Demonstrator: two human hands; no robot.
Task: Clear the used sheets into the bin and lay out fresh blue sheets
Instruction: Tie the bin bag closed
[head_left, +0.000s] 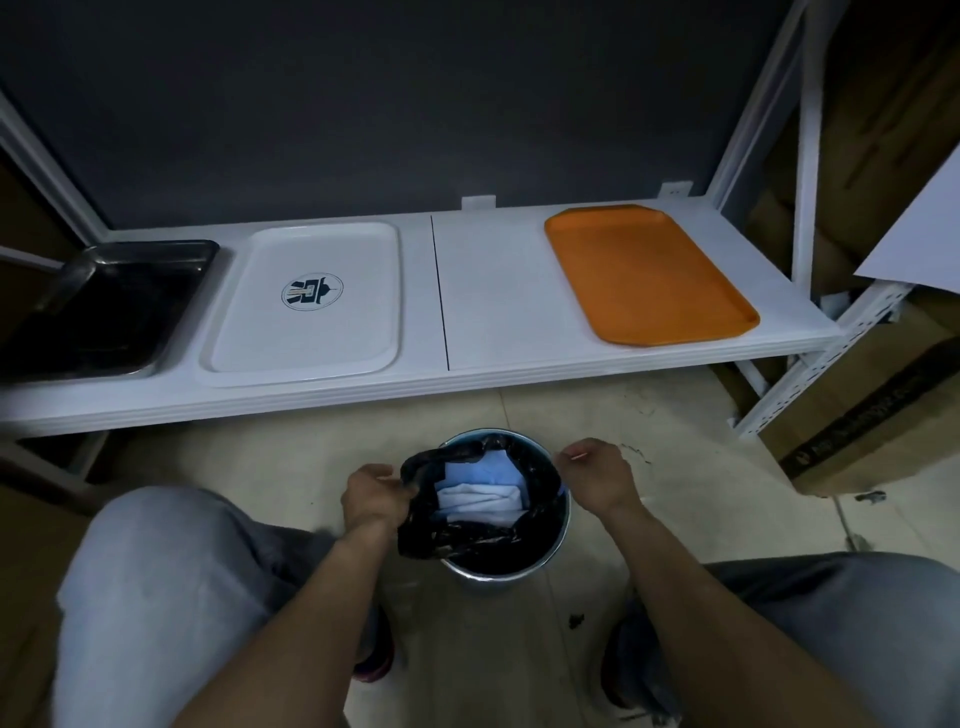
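No readable words or numbers; just a round dark-blue emblem (312, 292) printed mid white tray (311, 345), and blurred, illegible print along a dark band on the cardboard box (872, 431)

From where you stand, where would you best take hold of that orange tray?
Probably its raised rim at the near short edge, from the front: the orange tray lies flat on the white shelf, so only that lip offers a hold.

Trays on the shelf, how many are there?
3: black tray at far left, white tray next to it, orange tray toward the right. More could sit beyond the frame's left edge.
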